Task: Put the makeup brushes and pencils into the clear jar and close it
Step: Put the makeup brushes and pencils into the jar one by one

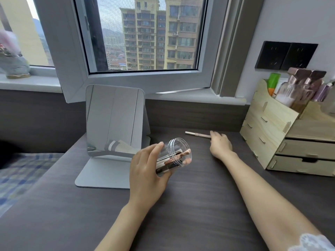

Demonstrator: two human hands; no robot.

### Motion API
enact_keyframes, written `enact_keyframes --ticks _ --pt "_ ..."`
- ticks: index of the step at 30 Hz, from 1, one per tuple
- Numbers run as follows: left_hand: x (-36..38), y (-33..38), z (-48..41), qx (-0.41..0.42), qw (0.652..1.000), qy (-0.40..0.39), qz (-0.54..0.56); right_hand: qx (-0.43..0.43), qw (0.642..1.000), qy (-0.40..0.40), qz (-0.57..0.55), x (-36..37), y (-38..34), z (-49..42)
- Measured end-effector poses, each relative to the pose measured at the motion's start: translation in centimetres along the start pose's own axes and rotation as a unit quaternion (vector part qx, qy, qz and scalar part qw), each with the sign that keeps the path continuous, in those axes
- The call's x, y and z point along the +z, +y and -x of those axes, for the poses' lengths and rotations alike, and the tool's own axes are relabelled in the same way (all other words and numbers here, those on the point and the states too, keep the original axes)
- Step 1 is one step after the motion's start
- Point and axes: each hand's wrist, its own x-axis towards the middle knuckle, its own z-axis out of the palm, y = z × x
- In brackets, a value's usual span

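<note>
Left hand (146, 171) clamped on tilted clear jar (174, 158); right hand (220, 144) perhaps touching pencil (198, 134), grip unclear; no legible labels.

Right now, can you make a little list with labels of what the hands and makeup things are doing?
left hand: holds the clear jar, tilted, mouth facing right
jar contents: makeup brushes and pencils, rose-gold tips showing
jar lid: not seen
right hand: on the pink pencil lying on the dark desk
behind jar: standing mirror
far right: wooden organizer
</note>
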Motion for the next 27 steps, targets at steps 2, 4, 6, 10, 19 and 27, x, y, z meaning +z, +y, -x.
enact_keyframes --ticks 2,4,6,10,19,27 --pt "0.1 0.0 0.1 0.002 1.000 -0.006 -0.003 -0.010 0.998 -0.020 0.054 0.7 -0.1 -0.8" --pt "0.2 0.0 0.0 0.003 1.000 -0.013 -0.004 -0.037 0.993 0.013 0.116 1.2 -0.5 -1.1" --pt "0.3 0.0 0.0 0.006 1.000 -0.014 -0.005 -0.082 0.979 0.071 0.173 1.4 -1.0 -0.9" --pt "0.6 -0.1 0.0 0.010 1.000 -0.019 -0.010 -0.095 0.971 0.087 0.200 1.4 -1.4 0.5" --pt "0.1 0.8 -0.3 -0.022 0.999 0.006 0.031 0.044 0.792 0.044 -0.607 -6.4 -2.9 9.4" --pt "0.0 1.6 0.2 0.006 0.999 -0.026 0.039 -0.125 0.774 0.077 -0.616 -12.4 -6.0 16.2"
